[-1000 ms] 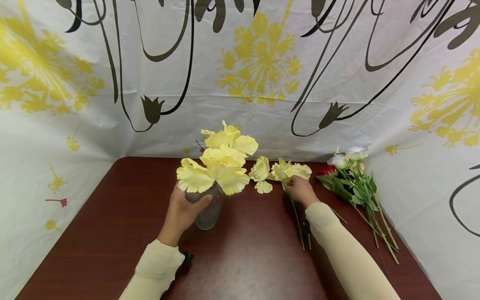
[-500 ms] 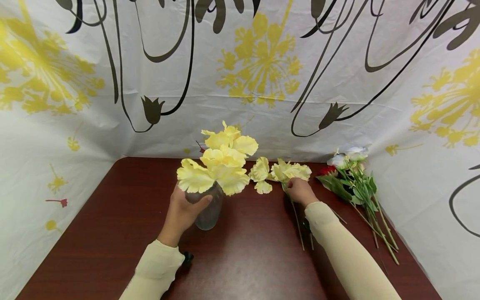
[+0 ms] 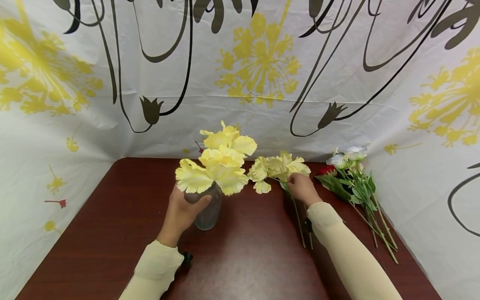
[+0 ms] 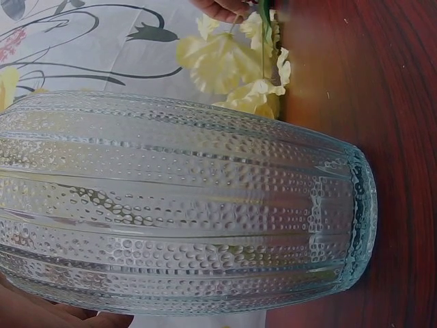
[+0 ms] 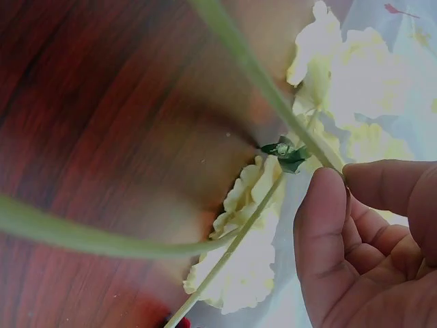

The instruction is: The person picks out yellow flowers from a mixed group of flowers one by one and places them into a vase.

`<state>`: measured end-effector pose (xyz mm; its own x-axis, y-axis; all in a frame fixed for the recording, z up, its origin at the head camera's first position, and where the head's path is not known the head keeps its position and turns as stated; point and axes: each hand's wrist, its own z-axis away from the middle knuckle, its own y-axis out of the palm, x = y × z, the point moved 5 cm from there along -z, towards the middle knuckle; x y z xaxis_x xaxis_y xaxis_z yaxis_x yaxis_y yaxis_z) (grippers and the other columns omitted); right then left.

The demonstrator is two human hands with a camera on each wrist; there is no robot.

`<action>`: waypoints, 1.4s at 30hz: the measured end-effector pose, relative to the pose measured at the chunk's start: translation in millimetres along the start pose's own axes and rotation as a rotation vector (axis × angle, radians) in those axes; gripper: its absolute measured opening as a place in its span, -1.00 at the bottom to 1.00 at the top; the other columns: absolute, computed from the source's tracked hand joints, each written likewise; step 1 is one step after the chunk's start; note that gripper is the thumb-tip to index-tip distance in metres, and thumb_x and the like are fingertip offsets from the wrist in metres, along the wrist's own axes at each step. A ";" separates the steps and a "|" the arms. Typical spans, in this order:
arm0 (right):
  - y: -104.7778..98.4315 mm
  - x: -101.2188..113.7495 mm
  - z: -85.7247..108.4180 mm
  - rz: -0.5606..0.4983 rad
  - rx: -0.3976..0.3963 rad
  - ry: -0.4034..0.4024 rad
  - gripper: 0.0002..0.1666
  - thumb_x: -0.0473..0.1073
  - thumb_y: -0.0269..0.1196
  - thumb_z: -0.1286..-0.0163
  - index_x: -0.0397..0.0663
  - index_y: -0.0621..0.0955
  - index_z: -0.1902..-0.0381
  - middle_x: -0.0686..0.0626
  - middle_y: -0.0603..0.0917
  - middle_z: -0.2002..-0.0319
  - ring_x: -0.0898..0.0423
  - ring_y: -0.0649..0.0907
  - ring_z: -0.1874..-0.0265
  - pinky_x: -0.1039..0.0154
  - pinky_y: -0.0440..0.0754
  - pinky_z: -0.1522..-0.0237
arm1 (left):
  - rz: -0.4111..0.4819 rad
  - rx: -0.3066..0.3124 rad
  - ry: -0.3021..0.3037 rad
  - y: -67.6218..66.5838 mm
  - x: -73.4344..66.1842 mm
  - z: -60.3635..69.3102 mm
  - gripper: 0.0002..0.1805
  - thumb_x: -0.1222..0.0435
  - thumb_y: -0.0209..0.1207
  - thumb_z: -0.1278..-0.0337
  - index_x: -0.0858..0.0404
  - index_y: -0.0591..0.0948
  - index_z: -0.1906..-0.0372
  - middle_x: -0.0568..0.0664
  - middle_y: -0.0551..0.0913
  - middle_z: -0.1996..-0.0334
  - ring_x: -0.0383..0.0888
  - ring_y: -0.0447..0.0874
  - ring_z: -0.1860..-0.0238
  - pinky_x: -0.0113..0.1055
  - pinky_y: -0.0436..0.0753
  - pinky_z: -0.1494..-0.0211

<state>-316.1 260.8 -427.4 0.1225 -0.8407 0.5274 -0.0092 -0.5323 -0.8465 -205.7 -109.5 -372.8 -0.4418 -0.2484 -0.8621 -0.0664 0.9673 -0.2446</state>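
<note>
A clear ribbed glass vase [image 3: 208, 212] stands upright on the table, bearing large yellow artificial flowers [image 3: 223, 160] above its mouth. My left hand [image 3: 184, 210] grips the vase around its upper part; the left wrist view shows the textured glass [image 4: 191, 205] up close, with part of the hand [image 4: 54, 311] at its lower edge. To the right, my right hand [image 3: 301, 187] pinches the green stem [image 5: 263, 78] of a yellow flower [image 3: 281, 166] between thumb and forefinger. Another yellow flower [image 3: 259, 171] and its stem lie close beside it.
A bunch of artificial flowers [image 3: 354, 179], white and red with green leaves, lies at the right of the dark red-brown table [image 3: 112, 233]. A white patterned cloth [image 3: 240, 83] hangs behind the table and along both sides.
Lately my right hand has risen slightly, and the pinched yellow flower has lifted and turned a little. The left hand and vase have kept their place.
</note>
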 end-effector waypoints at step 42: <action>-27.9 36.8 26.4 -0.228 -0.110 0.003 -0.76 -0.23 0.03 -0.48 -0.20 0.56 0.02 -0.24 0.66 0.12 0.04 0.67 0.44 0.13 0.64 0.37 | -0.001 -0.003 -0.004 0.2 7.5 -0.7 -0.21 0.34 0.42 -0.03 0.20 0.33 -0.38 0.06 0.38 -0.29 -0.02 0.34 -0.31 0.11 0.30 -0.32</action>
<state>-285.1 247.3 -386.3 0.1305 -0.6981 0.7040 -0.0895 -0.7154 -0.6929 -209.7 -111.1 -378.9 -0.4381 -0.2497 -0.8635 -0.0692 0.9672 -0.2446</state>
